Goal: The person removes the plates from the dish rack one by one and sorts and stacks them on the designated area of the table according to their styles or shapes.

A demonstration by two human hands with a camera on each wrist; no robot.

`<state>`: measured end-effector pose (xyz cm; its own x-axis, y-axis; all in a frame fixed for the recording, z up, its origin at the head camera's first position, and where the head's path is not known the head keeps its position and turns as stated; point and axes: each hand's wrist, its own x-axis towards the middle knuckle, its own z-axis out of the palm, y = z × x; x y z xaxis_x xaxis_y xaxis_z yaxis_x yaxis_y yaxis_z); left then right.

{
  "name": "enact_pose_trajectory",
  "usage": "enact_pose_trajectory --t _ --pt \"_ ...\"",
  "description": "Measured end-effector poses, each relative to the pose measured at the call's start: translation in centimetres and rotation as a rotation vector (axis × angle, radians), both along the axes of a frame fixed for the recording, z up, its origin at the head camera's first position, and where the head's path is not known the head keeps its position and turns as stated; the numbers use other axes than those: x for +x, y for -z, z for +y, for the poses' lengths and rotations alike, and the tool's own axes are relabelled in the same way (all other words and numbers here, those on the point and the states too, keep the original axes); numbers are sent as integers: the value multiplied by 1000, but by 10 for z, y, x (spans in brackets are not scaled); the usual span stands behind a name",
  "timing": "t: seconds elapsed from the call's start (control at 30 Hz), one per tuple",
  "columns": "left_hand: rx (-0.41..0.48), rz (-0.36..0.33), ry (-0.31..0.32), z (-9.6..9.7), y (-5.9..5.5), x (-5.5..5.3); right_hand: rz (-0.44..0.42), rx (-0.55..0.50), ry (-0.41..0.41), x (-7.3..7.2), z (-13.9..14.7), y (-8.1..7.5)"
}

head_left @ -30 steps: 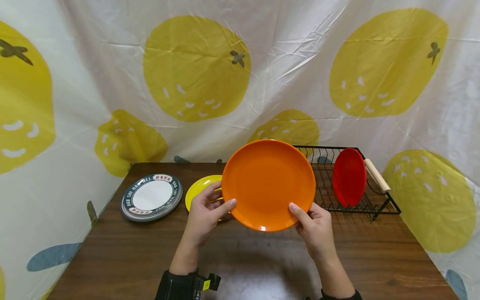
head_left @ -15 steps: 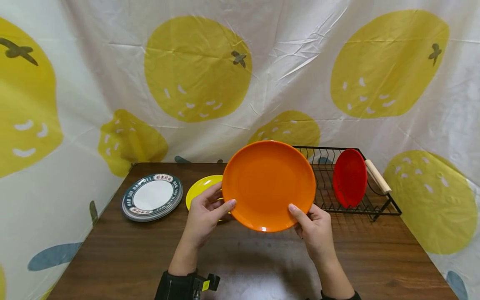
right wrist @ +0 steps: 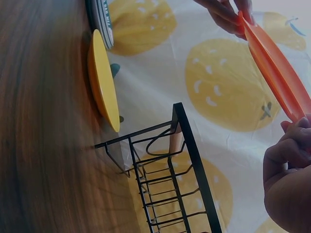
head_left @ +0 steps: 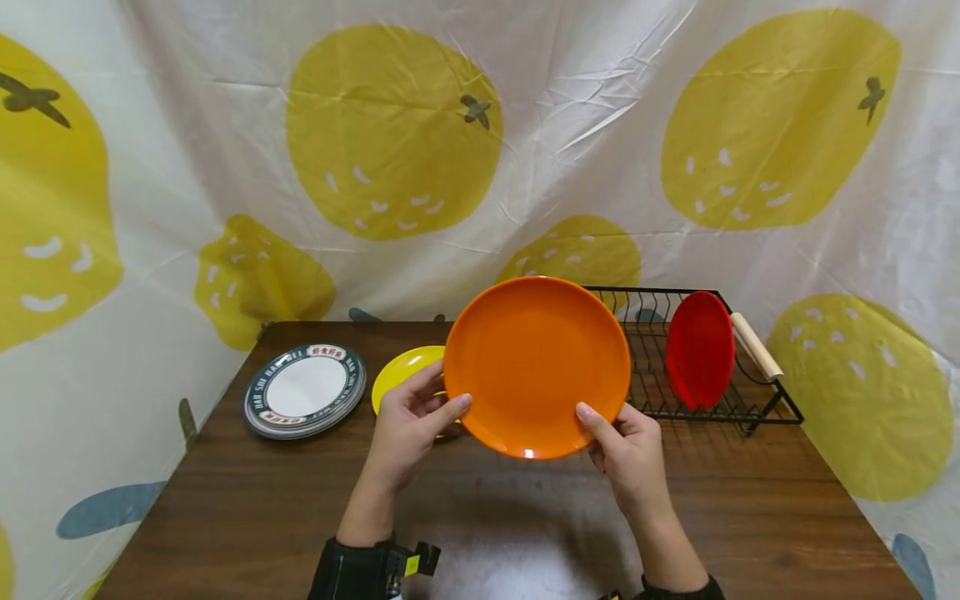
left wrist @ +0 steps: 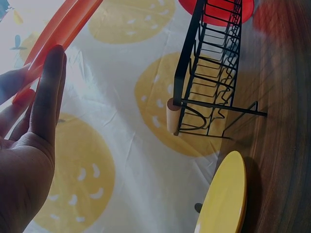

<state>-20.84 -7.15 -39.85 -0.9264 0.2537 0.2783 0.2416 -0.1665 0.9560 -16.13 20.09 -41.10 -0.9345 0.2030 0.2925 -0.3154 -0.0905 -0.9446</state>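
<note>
An orange plate (head_left: pixel 537 367) is held up above the table, its round face tilted toward the head camera. My left hand (head_left: pixel 405 429) pinches its lower left rim, thumb on the front and fingers behind. At the lower right rim my right hand (head_left: pixel 632 458) grips it the same way. Both wrist views show the orange plate edge-on, well off the tabletop. Behind it and partly hidden lies a yellow plate (head_left: pixel 397 375) on the table. A red plate (head_left: pixel 701 350) stands upright in the black wire dish rack (head_left: pixel 645 367) at the right.
On the left of the brown wooden table (head_left: pixel 285 517) sits a stack of white plates (head_left: pixel 307 387) with dark patterned rims. A lemon-print curtain (head_left: pixel 570 83) hangs behind and at the sides. The dish rack has a wooden handle (head_left: pixel 756 346).
Both hands keep the orange plate in nearly the same place. The whole head view shifts only slightly.
</note>
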Motion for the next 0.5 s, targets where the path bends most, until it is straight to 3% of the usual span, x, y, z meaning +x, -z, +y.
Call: enact_pose_trajectory --t 0.5 --pt "-5 -2 -27 0 -2 0 -57 16 18 1 -1 -2"
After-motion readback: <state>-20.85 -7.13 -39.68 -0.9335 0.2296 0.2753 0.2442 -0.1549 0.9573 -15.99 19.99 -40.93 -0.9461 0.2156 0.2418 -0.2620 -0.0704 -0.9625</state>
